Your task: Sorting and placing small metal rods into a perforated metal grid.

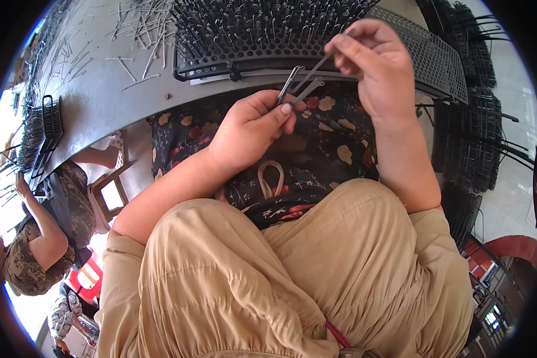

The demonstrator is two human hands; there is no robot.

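My left hand [250, 128] is closed around a small bunch of thin metal rods [309, 89] with looped or bent ends, which stick out past the thumb. Raised to the right, my right hand [382, 74] pinches one slim dark rod [318, 67] between thumb and fingertips. That rod slants down toward the bunch in my left hand; whether it touches the others I cannot tell. Just beyond both hands stands a black perforated rack [206, 69], packed with many upright hook-ended rods [268, 27].
Loose silvery rods [143, 27] lie scattered on the grey table [131, 101]. A second perforated panel [432, 51] extends to the right, near stacked black racks [468, 131]. At left, a person [48, 232] works beside another filled rack [51, 122]. Floral cloth [304, 143] covers my lap.
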